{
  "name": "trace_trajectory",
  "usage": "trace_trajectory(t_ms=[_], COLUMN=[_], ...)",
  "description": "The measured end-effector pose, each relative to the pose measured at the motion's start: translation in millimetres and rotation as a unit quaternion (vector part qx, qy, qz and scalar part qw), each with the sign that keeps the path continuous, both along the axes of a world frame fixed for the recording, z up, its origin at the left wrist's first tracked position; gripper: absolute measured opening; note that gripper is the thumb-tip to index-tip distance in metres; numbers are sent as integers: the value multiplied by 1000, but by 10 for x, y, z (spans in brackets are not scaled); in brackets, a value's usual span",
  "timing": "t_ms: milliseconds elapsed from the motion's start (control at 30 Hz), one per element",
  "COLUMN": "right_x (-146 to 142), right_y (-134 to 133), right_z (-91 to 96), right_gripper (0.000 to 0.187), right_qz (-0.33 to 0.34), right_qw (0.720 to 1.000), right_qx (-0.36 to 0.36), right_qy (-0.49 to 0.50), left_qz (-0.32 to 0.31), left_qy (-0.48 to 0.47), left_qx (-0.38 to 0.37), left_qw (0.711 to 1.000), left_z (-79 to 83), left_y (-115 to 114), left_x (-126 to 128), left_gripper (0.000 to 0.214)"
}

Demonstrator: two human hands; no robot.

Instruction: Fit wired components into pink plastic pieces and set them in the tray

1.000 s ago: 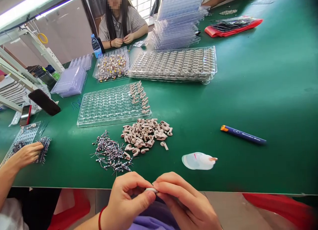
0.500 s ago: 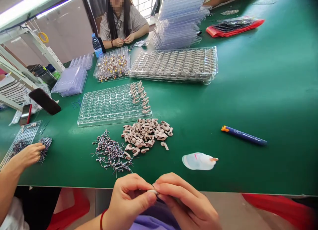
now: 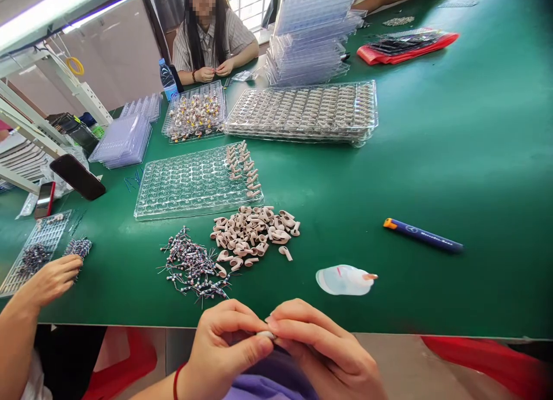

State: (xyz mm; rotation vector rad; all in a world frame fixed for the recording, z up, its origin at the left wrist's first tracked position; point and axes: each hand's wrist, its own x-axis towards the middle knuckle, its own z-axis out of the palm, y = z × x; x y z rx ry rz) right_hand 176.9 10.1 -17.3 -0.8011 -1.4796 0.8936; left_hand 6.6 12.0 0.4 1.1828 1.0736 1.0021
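Note:
Just off the table's near edge, my left hand [image 3: 231,345] pinches a small pale earbud shell [image 3: 266,335] between thumb and fingers. The fingertips of my right hand [image 3: 322,345] close on the other end of that shell and cover it, so any finer part there is hidden. Beyond my hands lies a heap of beige earbud shells [image 3: 254,230]. To its left is a pile of small wired components [image 3: 192,262]. A clear tray [image 3: 185,181] behind them holds several shells at its right end.
A soft glue bottle [image 3: 345,280] and a blue pen-like tool [image 3: 425,235] lie to the right. Filled trays [image 3: 302,112] and a stack of clear trays [image 3: 309,37] stand farther back. At left, a co-worker's hand [image 3: 54,282] touches a component bundle; another person [image 3: 211,43] sits opposite.
My two hands stay nearly in place, still pinching the small shell, which shows slightly more. The co-worker's hand at left has shifted a little toward the near edge and right.

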Motion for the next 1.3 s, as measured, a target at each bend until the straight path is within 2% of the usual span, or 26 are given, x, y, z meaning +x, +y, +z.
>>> trace_trajectory(t_ms=[100, 200, 367, 533, 633, 833, 1133, 1200, 1233, 1300], right_x=[8, 14, 8, 12, 18, 26, 11, 44, 76, 175], right_y=[-19, -37, -31, -24, -33, -51, -76, -119, -137, -148], right_z=[-43, -77, -55, -19, -22, -55, -73, -129, -169, -264], right_gripper=[19, 16, 9, 12, 16, 22, 16, 17, 19, 25], right_qz=[-2, -8, -5, 12, 26, 42, 31, -9, -61, -228], right_qw=[1000, 1000, 999, 999, 999, 998, 998, 999, 996, 968], right_qx=[-10, -30, -36, -41, -44, -48, -53, -34, -19, 30], right_qy=[-5, -3, 1, 8, 17, 19, 10, -36, -63, -98], left_qz=[1, 8, -2, -2, -6, -10, -11, -13, -13, -3], left_qy=[32, 106, 200, 291, 306, 301, 305, 315, 321, 335], left_qx=[61, 191, 357, 463, 477, 468, 472, 475, 478, 485], left_qw=[998, 976, 912, 837, 824, 831, 827, 821, 818, 808], left_z=[5, 19, 73, 113, 115, 105, 115, 100, 84, 33], left_y=[1, -2, 22, 61, 59, 22, 27, 26, 23, 11], left_x=[-12, -33, -59, -96, -112, -100, -99, -108, -115, -136], left_gripper=[16, 15, 20, 17, 18, 19, 19, 20, 20, 20])
